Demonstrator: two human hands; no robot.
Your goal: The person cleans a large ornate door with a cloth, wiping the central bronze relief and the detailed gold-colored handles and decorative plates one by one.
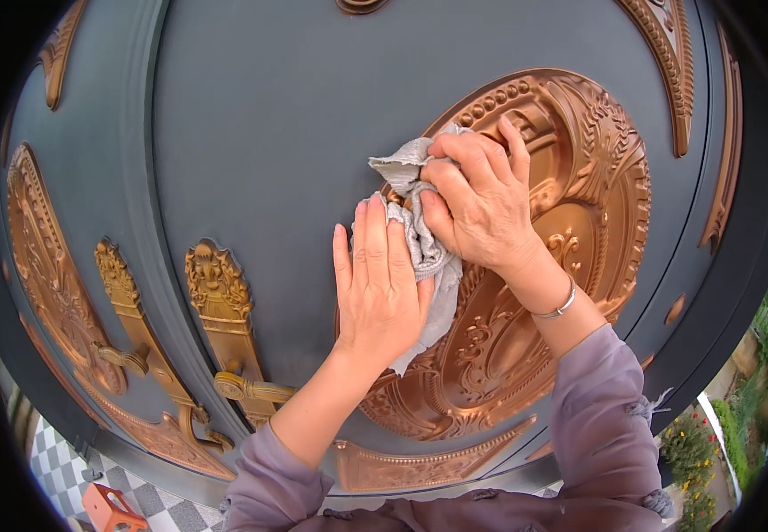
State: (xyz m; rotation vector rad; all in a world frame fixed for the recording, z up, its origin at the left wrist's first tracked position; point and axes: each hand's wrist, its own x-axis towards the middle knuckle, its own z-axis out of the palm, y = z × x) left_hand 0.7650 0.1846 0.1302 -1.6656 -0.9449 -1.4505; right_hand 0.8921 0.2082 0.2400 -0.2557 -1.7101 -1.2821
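A grey cloth (424, 246) lies bunched against the left edge of a large oval copper-coloured relief panel (490, 359) on a dark grey door (271, 133). My right hand (480, 193) grips the cloth with bent fingers, over the upper part of the relief; a thin bangle circles that wrist. Just left and lower, my left hand (381, 279) rests with fingers extended, its fingertips on the cloth's left side. Whether its palm touches the door cannot be told.
Ornate gold-coloured door handles (244, 386) (124, 359) project at the lower left. A copper-coloured trim piece (424, 465) runs below the oval. An orange plastic stool (111, 509) stands on checkered floor tiles (58, 459). Flowering plants (690, 452) grow at the lower right.
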